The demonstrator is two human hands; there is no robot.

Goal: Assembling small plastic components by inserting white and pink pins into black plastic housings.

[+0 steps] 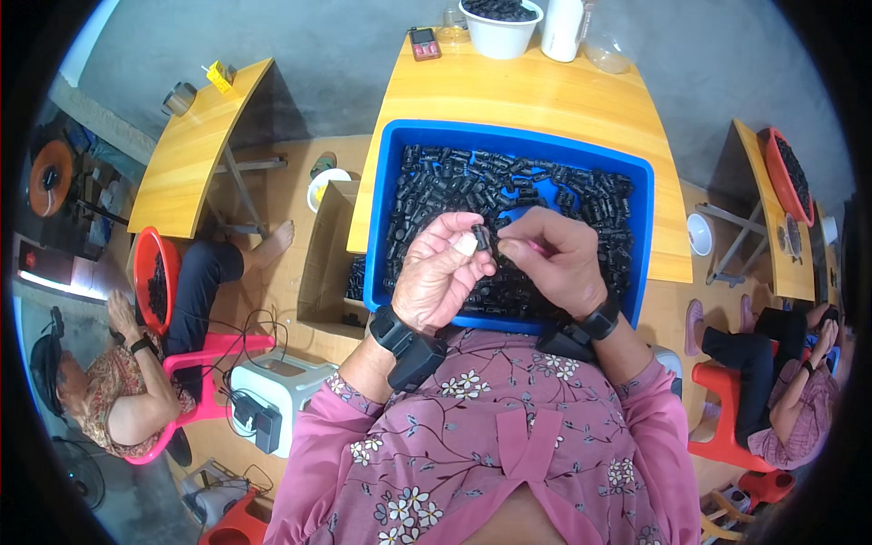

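My left hand (438, 277) is closed, its thumb and fingertips gripping a small black cylindrical part (482, 238). Close beside it my right hand (561, 259) is pinched shut, knuckles up; a bit of pink shows at its fingers, but what they hold I cannot make out. Both hands hover over a blue plastic tray (644, 227) that lies near the table's front edge. Many loose black cylindrical parts (440, 182) fill the tray, and its blue bottom shows through near the middle. Black bands with box-like devices sit on both my wrists.
On the wooden table (527, 98) stand a white tub (500, 36) of black parts, a white bottle (562, 32) and a small handheld device (424, 44). A cardboard box (318, 272) and a grey-white stool (289, 381) stand left. Seated people (136, 391) work at both sides.
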